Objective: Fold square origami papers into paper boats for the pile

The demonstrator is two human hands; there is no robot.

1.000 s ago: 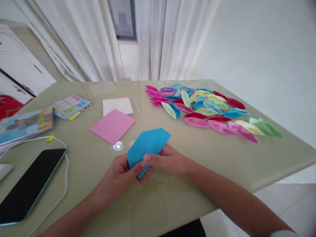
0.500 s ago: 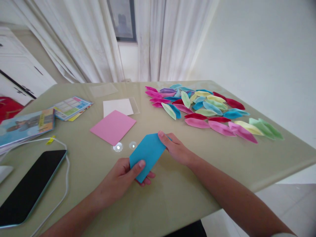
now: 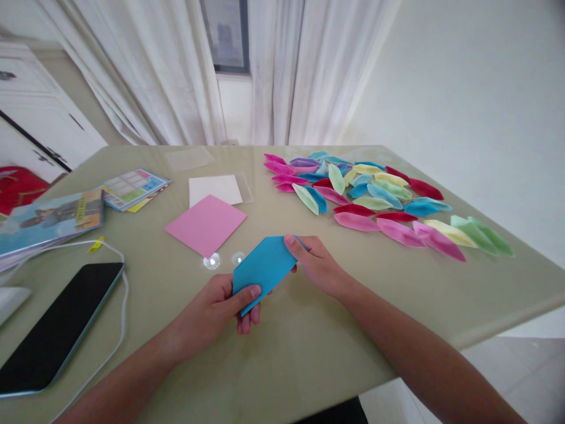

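A folded sheet of blue paper (image 3: 263,268) is held above the table between my two hands. My left hand (image 3: 233,303) grips its near left end, thumb on top and fingers curled beneath. At the far right corner, my right hand (image 3: 311,259) pinches the paper between thumb and fingers. Just beyond lies a pink paper square (image 3: 206,225), turned cornerwise and overlapping a white sheet (image 3: 215,190). Many folded paper pieces (image 3: 399,232) in pink, red, green, yellow, blue and purple spread over the far right of the table.
A phone (image 3: 66,324) and a white cable (image 3: 125,312) lie at the left on the table (image 3: 318,359). Behind them are a booklet (image 3: 53,221) and printed cards (image 3: 135,189). Two clear round discs, one a transparent disc (image 3: 212,261), sit by the pink square.
The blue paper has tilted, its near end rising and looking narrower. My left fingers have shifted beneath it. The whole view has moved slightly, while both hands keep their hold.
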